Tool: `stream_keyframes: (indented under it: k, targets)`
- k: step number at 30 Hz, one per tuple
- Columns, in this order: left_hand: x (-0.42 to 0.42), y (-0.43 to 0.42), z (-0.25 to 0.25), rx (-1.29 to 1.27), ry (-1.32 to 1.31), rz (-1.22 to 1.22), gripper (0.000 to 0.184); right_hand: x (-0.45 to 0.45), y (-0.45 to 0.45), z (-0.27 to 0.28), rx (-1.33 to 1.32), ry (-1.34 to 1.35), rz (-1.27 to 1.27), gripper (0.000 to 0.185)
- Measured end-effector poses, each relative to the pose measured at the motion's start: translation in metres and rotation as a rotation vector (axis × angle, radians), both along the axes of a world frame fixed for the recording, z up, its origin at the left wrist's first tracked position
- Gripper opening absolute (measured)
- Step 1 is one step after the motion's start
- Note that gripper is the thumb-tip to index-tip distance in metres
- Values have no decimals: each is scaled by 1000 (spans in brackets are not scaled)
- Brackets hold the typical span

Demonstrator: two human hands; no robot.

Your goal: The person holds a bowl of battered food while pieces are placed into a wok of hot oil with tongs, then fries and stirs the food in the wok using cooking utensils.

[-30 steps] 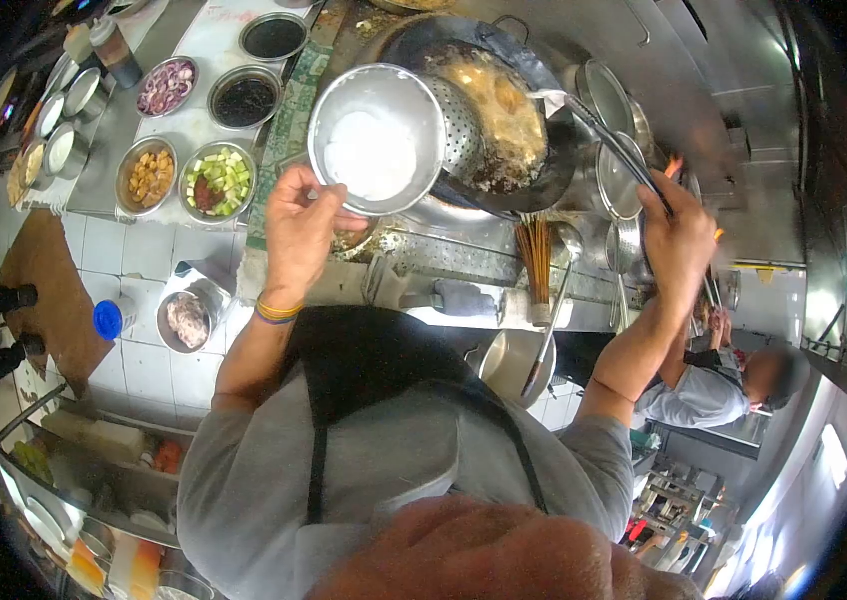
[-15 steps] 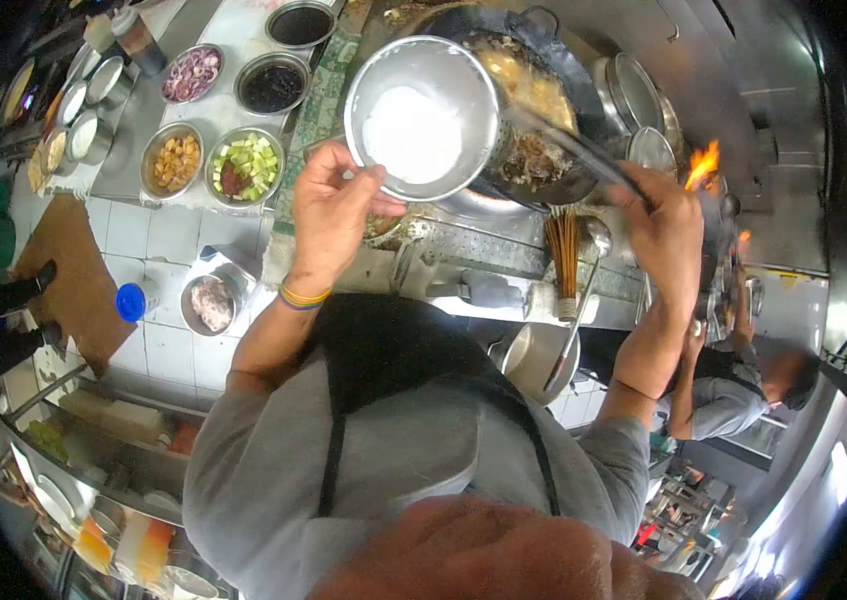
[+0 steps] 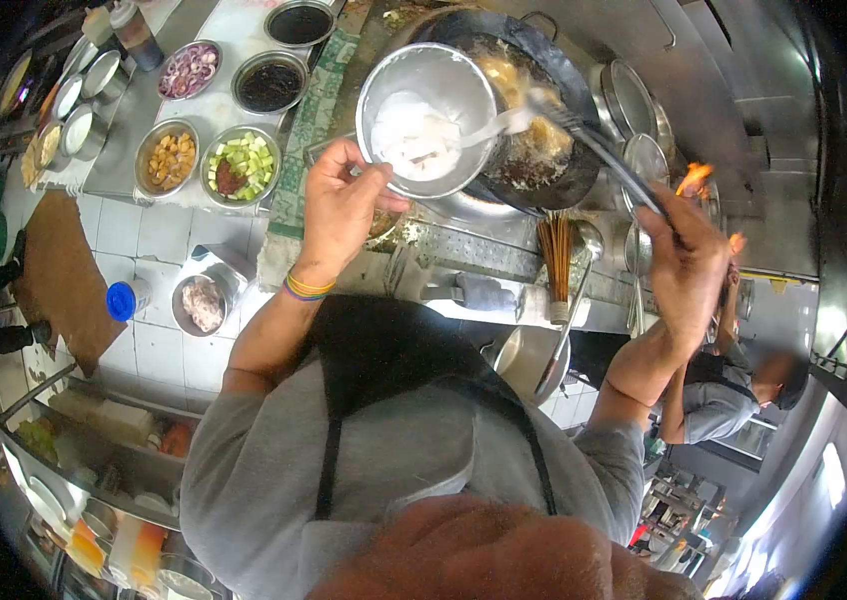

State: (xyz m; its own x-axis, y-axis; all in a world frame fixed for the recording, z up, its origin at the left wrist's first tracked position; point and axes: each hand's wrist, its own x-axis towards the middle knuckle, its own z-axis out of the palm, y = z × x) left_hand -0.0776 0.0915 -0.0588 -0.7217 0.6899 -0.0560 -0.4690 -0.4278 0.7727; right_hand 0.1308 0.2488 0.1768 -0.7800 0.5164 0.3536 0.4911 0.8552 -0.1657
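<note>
My left hand (image 3: 346, 205) grips the near-left rim of a metal bowl (image 3: 369, 90), tilted beside the wok. White, batter-like stuff with pale pieces (image 3: 419, 135) lies inside it. In my right hand (image 3: 689, 250), the fingers are wrapped round the dark handle of long tongs (image 3: 609, 155). At the tongs' far end, a white-coated strip (image 3: 494, 128) spans from the bowl toward the wok; motion blurs the tips. Below them, the dark wok (image 3: 584, 75) holds bubbling oil with golden pieces (image 3: 504, 75).
Bowls of chopped green vegetables (image 3: 254, 155), orange-brown cubes (image 3: 172, 160), sliced purple onion (image 3: 189, 70) and dark sauce (image 3: 272, 85) stand at left. A bamboo brush (image 3: 556, 270) and ladle (image 3: 574, 330) lie before the stove. Flames (image 3: 694, 180) rise at right, near a co-worker (image 3: 719, 400).
The tongs have moved up from over the wok toward the bowl, and a white strip now shows at their end. My right hand shifted right and lower. The bowl tilted slightly.
</note>
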Motion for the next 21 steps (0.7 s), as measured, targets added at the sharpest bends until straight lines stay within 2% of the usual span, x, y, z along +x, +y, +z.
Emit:
stream_keyframes:
  k: [5, 6, 11, 15, 16, 19, 21]
  targets:
    - [-1, 7, -7, -12, -54, 3, 9, 24, 26, 8, 153, 67, -167, 23]
    - [-1, 6, -8, -6, -58, 8, 9, 32, 36, -1, 107, 99, -218, 23]
    - [-1, 3, 1, 37, -66, 49, 8, 49, 85, -63, 151, -264, -400, 28]
    - [-5, -1, 1, 55, -48, 50, 9, 60, 135, -128, 27, -390, -419, 29]
    - [-6, -1, 2, 56, -36, 46, 9, 55, 135, -128, 1, -412, -416, 30]
    - [-5, -8, 8, 36, -37, 58, 10, 54, 116, -102, 111, -202, -409, 29]
    - [-3, -12, 12, 38, -24, 64, 10, 48, 95, -69, 9, -64, -291, 27]
